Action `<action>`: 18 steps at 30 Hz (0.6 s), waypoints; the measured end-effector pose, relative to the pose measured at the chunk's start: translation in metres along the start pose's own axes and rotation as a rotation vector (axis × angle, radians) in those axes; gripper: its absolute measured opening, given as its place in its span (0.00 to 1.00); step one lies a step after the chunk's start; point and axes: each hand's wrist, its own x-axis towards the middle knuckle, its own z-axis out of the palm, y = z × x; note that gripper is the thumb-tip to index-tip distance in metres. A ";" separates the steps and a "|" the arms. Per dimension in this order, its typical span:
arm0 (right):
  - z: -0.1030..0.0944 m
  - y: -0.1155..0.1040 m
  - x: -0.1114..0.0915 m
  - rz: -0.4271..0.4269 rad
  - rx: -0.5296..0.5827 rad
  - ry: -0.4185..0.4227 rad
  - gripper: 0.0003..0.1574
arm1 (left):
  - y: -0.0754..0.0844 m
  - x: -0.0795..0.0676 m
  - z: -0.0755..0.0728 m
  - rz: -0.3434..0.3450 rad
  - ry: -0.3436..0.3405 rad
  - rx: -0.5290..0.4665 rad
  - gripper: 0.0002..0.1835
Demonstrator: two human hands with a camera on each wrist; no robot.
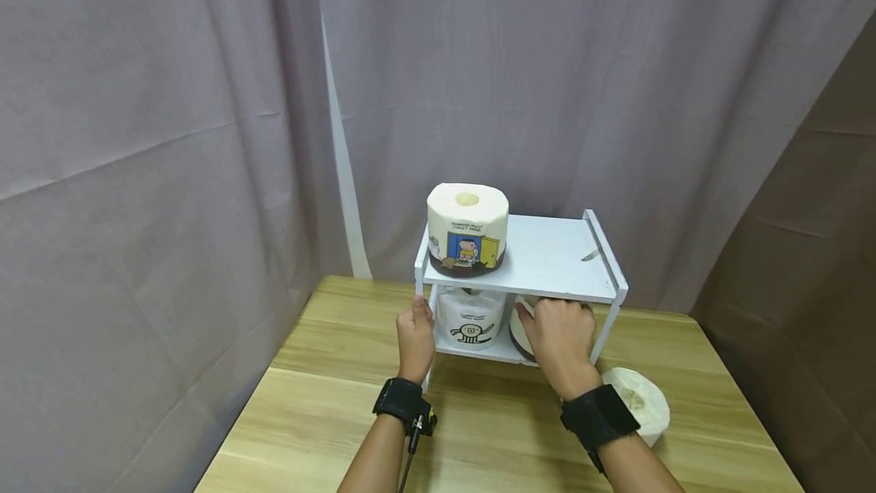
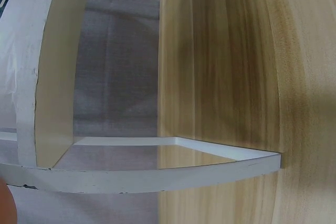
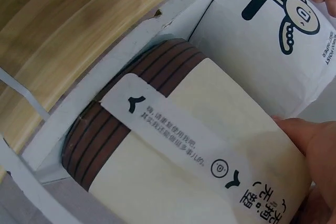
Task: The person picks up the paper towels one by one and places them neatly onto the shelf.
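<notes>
A white two-tier shelf stands on the wooden table. My left hand grips its left front post, with a fingertip at the left wrist view's lower-left edge. On the lower tier, my right hand holds a cream toilet roll with a brown striped base and a paper label strip, thumb on one side. The fingers beyond are mostly hidden under the upper tier. Left of it, on the same tier, sits a white wrapped toilet roll with a cartoon figure. Another toilet roll with a colourful picture stands upright on the upper tier's left.
A further toilet roll lies on the table, right of the shelf and partly behind my right wrist. Grey curtains hang behind and to the left. A black wrist strap with a cable is on my left wrist.
</notes>
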 end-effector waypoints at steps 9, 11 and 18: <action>-0.011 0.007 -0.011 -0.034 0.080 0.000 0.30 | -0.004 -0.001 0.003 0.001 0.009 -0.007 0.26; -0.013 0.009 -0.013 -0.043 0.092 0.003 0.30 | -0.004 -0.001 0.004 0.000 0.011 -0.011 0.26; -0.026 0.011 -0.018 -0.076 0.152 -0.024 0.29 | -0.002 0.000 0.000 0.011 0.008 -0.011 0.27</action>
